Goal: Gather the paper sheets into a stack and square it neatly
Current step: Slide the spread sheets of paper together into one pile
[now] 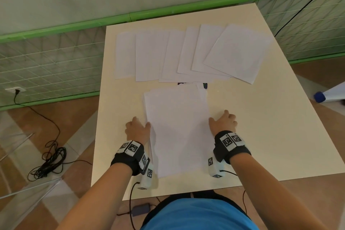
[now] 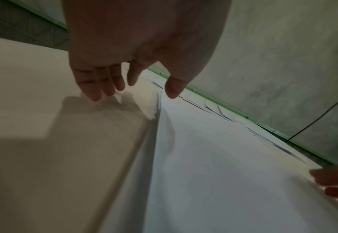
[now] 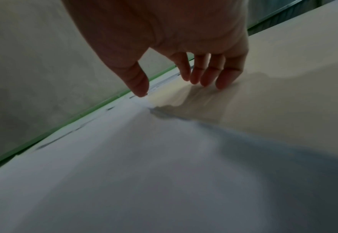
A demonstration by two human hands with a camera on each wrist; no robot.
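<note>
A loose stack of white paper sheets (image 1: 177,127) lies near the front of the cream table (image 1: 261,127), its edges not quite aligned. My left hand (image 1: 137,129) rests at the stack's left edge (image 2: 160,110), thumb at the paper and fingers (image 2: 104,85) straight on the table. My right hand (image 1: 223,121) rests at the right edge (image 3: 164,115) the same way, fingers (image 3: 213,74) extended on the table. Neither hand grips anything. Farther back, several more white sheets (image 1: 186,52) lie fanned out and overlapping in a row.
A small dark object (image 1: 205,85) peeks out between the stack and the fanned row. A green-framed mesh fence (image 1: 56,58) runs behind and left of the table. Black cables (image 1: 48,162) lie coiled on the floor at left.
</note>
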